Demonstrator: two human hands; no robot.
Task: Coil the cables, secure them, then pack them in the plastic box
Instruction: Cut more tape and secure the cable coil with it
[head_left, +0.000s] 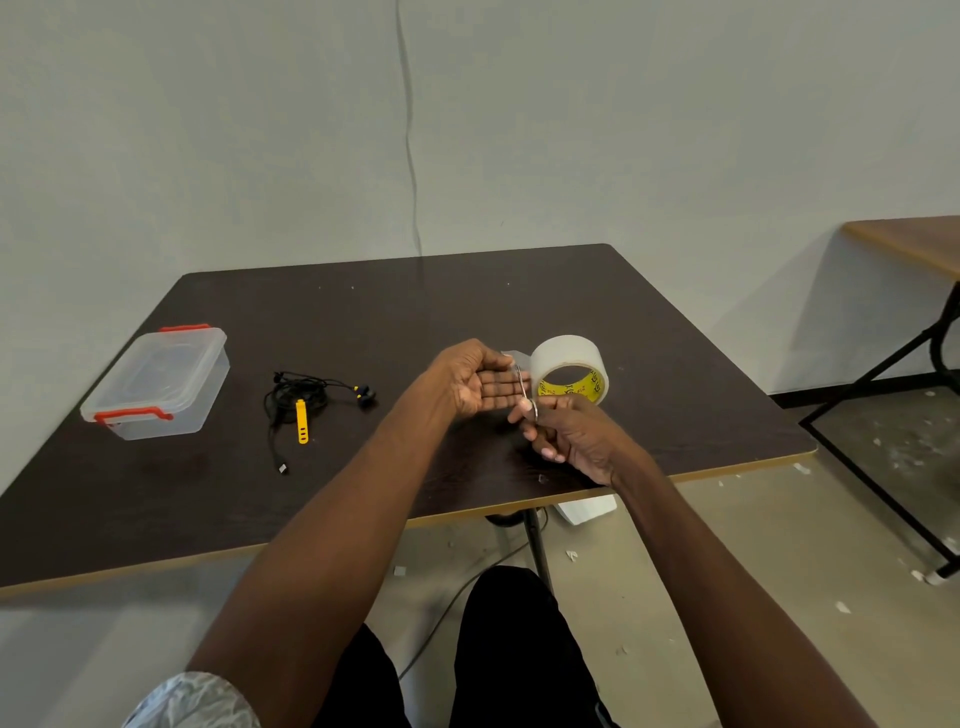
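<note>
A black earphone cable (296, 396) lies loosely coiled on the dark table (363, 312), with a yellow strap (302, 422) across it and its plug end trailing toward me. The clear plastic box (156, 384) with red latches sits closed at the left. A roll of clear tape (569, 366) stands on edge right of centre. My left hand (475, 379), palm up, pinches a strip of tape (513, 358) pulled from the roll. My right hand (566, 434) grips small metal scissors (523, 387) whose blades meet the strip just beside the roll.
The table's front edge runs diagonally just below my hands. A second wooden table (909, 244) with black legs stands at the far right. A white block (587, 506) and scraps lie on the floor under the table.
</note>
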